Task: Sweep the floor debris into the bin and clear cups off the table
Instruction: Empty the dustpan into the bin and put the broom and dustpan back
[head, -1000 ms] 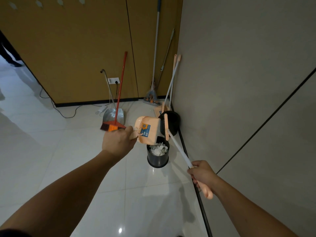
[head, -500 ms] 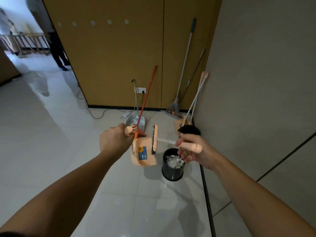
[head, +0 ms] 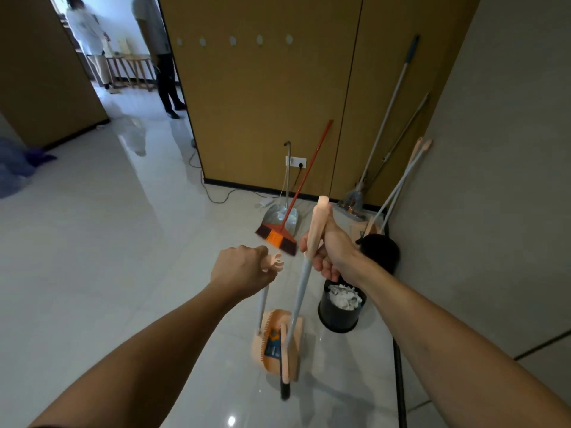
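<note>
Upright, broom (head: 296, 304) in right grip (head: 332, 254)

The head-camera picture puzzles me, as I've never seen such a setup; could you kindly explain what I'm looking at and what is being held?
There is no machine here: a person wears a wide-angle camera on the head, looking down at their own arms. The left hand grips the handle of a peach dustpan hanging near the tiled floor. The right hand grips a peach-handled broom, roughly upright. A black bin holding white scraps stands beside them. More brooms and mops lean in the corner.
</note>
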`<state>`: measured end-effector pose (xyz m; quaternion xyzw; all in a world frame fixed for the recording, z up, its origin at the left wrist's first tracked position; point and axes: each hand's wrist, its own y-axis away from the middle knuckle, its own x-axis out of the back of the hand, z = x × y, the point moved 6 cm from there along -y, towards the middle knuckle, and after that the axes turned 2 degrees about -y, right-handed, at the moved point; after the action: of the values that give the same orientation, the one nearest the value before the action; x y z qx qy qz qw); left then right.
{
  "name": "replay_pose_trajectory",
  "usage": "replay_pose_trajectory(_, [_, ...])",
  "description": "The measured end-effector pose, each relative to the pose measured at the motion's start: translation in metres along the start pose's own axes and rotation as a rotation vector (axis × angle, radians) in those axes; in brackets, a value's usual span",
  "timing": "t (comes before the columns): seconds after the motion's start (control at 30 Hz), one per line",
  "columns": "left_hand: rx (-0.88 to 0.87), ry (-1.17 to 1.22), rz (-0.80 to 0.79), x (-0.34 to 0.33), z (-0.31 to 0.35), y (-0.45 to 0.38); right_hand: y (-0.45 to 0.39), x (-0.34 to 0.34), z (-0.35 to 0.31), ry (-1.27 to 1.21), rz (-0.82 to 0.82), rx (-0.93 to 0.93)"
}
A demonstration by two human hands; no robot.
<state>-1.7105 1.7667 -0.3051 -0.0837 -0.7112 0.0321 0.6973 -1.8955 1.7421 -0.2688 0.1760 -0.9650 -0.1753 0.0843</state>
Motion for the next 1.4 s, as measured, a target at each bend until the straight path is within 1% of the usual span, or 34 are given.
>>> replay_pose_trajectory(0.13, [-0.047,0.053,-0.029,-0.004,0.007,0.005,-0.003,-0.010,0.007,-0.064,-0.175,0.001])
replay_pose_trajectory(0.23, [-0.129,0.069,-0.056,-0.002,0.018,0.005,-0.001,-0.012,0.007,-0.071,-0.230,0.004])
replay_pose_trajectory(0.37, [-0.219,0.087,-0.063,0.003,0.034,-0.003,0.003,-0.010,0.000,-0.040,-0.200,0.023])
replay_pose_trajectory(0.43, [-0.257,0.071,-0.033,0.004,0.041,-0.007,0.006,-0.007,-0.003,-0.025,-0.185,0.031])
replay_pose_trajectory(0.53, [-0.220,0.070,0.013,0.002,0.046,-0.011,0.011,-0.004,-0.005,-0.020,-0.169,0.038])
replay_pose_trajectory(0.7, [-0.237,0.072,0.012,-0.005,0.060,-0.016,0.013,0.003,-0.007,-0.029,-0.113,0.045])
replay_pose_trajectory(0.83, [-0.158,0.043,-0.049,-0.012,0.065,-0.021,0.014,0.006,-0.009,-0.084,-0.081,0.069])
replay_pose_trajectory(0.93, [-0.084,0.049,-0.006,-0.010,0.067,-0.026,0.013,0.008,-0.011,-0.116,-0.052,0.087])
replay_pose_trajectory(1.0, [-0.066,0.054,0.019,-0.010,0.069,-0.029,0.012,0.010,-0.012,-0.122,-0.036,0.086])
replay_pose_trajectory(1.17, [-0.075,0.058,0.009,-0.014,0.074,-0.035,0.011,0.015,-0.010,-0.146,-0.013,0.057])
replay_pose_trajectory(1.4, [-0.152,0.101,-0.056,-0.020,0.086,-0.047,0.001,0.020,-0.005,-0.146,0.033,0.050])
